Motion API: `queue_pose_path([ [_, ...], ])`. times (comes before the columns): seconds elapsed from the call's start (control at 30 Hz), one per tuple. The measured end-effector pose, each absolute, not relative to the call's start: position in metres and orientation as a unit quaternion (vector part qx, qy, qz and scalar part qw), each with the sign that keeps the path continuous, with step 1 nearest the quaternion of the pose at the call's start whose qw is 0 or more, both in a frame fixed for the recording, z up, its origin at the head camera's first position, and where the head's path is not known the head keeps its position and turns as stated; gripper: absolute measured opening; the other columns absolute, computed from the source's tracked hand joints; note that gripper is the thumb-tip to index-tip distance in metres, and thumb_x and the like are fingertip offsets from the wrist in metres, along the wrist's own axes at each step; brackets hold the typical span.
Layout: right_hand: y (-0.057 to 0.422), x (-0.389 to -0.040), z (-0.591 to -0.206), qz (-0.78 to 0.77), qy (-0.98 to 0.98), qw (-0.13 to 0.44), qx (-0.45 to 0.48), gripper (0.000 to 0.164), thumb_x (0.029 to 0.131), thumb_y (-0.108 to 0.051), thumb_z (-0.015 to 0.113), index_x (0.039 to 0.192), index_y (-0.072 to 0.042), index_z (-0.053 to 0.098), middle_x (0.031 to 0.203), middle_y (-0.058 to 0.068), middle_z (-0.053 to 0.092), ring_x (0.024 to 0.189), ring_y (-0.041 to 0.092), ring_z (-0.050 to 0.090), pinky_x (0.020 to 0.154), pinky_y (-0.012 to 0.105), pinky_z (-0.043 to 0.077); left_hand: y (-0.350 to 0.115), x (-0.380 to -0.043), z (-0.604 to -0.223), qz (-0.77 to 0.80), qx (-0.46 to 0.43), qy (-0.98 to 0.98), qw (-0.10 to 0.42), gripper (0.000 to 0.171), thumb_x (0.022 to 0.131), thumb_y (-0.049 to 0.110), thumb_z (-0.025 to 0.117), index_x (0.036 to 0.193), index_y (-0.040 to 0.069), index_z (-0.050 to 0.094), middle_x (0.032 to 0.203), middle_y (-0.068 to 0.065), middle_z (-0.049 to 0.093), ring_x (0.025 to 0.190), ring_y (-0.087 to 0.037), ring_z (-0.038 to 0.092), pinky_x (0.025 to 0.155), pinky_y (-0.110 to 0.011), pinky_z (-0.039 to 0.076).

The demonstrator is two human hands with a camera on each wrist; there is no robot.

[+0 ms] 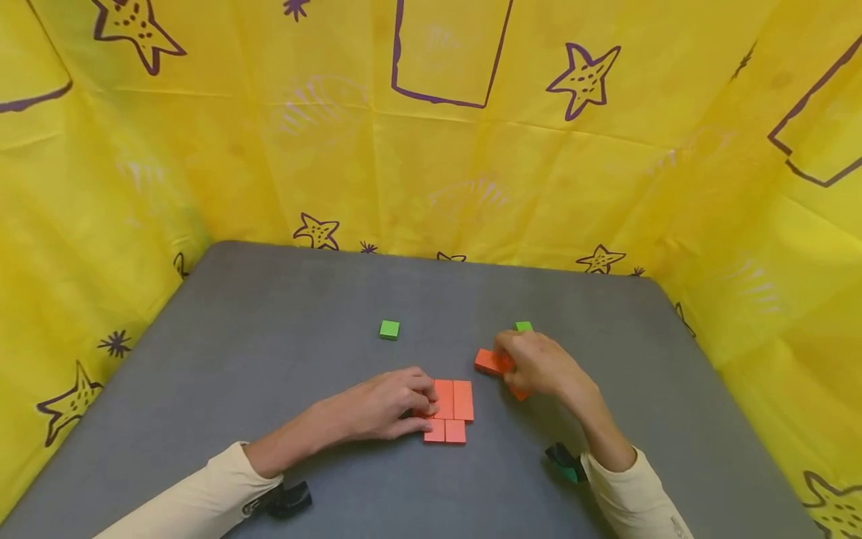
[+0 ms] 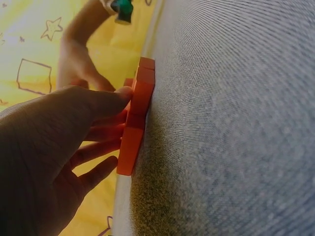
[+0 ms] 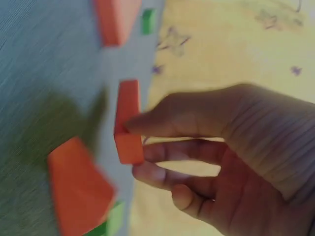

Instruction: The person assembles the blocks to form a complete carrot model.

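My left hand (image 1: 387, 404) rests at the left side of a flat group of orange-red blocks (image 1: 463, 400). Its thumb touches a small block along the near edge, and the other fingers spread over the far side, partly hiding the group. Between thumb and fingertips, my right hand (image 1: 542, 364) pinches an orange-red rectangular block (image 3: 129, 103). Another orange block (image 3: 76, 189) lies on the table close beneath that hand, largely covered by it in the head view.
One small green block (image 1: 389, 329) lies farther back on the grey table (image 1: 283, 299). A second green block (image 1: 523, 326) is just behind the right hand. Yellow patterned cloth (image 1: 471, 172) encloses the table's back and sides.
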State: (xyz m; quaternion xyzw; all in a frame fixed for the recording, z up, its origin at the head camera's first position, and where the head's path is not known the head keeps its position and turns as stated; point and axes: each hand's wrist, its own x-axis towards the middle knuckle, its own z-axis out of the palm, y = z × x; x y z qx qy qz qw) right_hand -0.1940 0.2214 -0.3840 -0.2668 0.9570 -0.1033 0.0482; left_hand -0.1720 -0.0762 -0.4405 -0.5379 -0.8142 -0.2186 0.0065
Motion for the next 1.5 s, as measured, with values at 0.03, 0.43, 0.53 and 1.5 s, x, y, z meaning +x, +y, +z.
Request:
queue_pose_path([
  [0.03,0.219,-0.190,-0.379,-0.106,0.953,0.050,-0.281,0.024,0.076,0.000,0.078,0.094,-0.010,0.066,0.083,-0.002,0.063,0.072,0.011,0.052,0.065,0.027,0.047,-0.076,-0.172,-0.440,-0.217,-0.538,-0.814,0.007,0.013,0.098,0.030,0.075,0.099,0.017,0.079,0.106,0.007,0.068,0.105,-0.008,0.059,0.091,-0.019,0.054],
  [0.43,0.170,-0.137,-0.354,-0.089,0.858,0.206,-0.463,0.025,0.077,-0.005,0.080,0.091,-0.020,0.066,0.082,-0.016,0.059,0.076,-0.002,0.050,0.081,0.021,0.046,-0.075,-0.174,-0.440,-0.211,-0.550,-0.808,0.025,0.014,0.098,0.029,0.075,0.096,0.016,0.080,0.105,0.006,0.069,0.105,-0.009,0.061,0.092,-0.020,0.055],
  [0.53,0.159,-0.130,-0.359,-0.064,0.859,0.210,-0.462,0.025,0.077,-0.004,0.080,0.086,-0.021,0.063,0.073,-0.016,0.050,0.069,-0.001,0.043,0.076,0.018,0.039,-0.075,-0.173,-0.439,-0.212,-0.548,-0.809,0.019,0.014,0.098,0.028,0.075,0.098,0.016,0.080,0.106,0.006,0.069,0.105,-0.010,0.061,0.092,-0.020,0.055],
  [1.5,0.141,-0.123,-0.383,0.027,0.904,0.132,-0.406,0.049,0.078,-0.045,0.091,0.111,-0.017,0.069,0.103,-0.008,0.066,0.086,0.010,0.057,0.091,0.034,0.050,-0.073,-0.173,-0.440,-0.199,-0.547,-0.813,0.016,0.013,0.098,0.027,0.075,0.101,0.016,0.082,0.107,0.005,0.068,0.109,-0.011,0.061,0.096,-0.025,0.056],
])
